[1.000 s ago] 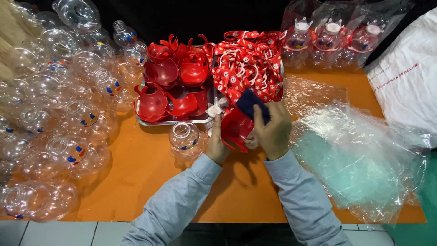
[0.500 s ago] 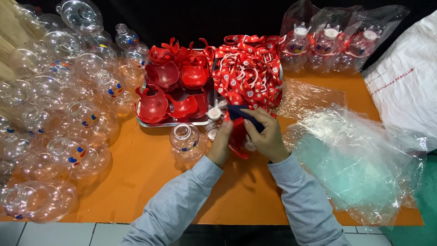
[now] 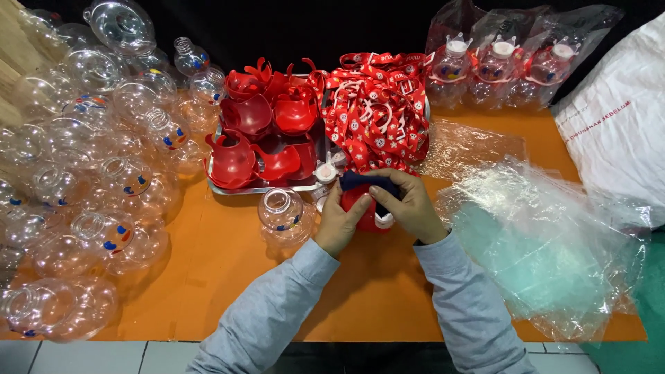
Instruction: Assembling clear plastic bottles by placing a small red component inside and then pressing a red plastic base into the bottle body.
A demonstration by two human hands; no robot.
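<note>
A: Report the layout, left to right.

B: Far left: a heap of clear round plastic bottles [image 3: 90,180] covers that end of the orange surface [image 3: 208,277]; several carry small blue, red and yellow marks. One clear bottle [image 3: 282,215] stands apart, just beside the left hand. Behind it, a metal tray [image 3: 232,188] holds red plastic shells [image 3: 267,131]. Right of the tray lies a pile of red straps with a white pattern [image 3: 377,111].

A: Packages and labels?

B: Rear right: three clear bags [image 3: 502,59] stand in a row, each holding a bottle with a white cap and red parts. Front right: a loose stack of clear flat bags [image 3: 547,249] overhangs the surface edge. Far right: a white sack [image 3: 616,125] with red print down one side.

A: State of the hands?

B: The left hand [image 3: 339,221] is clamped on the left side of a red shell [image 3: 360,201]. The right hand [image 3: 412,208] presses a dark blue cloth [image 3: 367,181] over the top of it. The shell is held just above the surface, in front of the tray and the straps.

A: Change from the earlier frame?

B: One second ago the right hand held the cloth up above the shell; it now lies flat on the shell's top. The bottles, tray and bags have not shifted.
</note>
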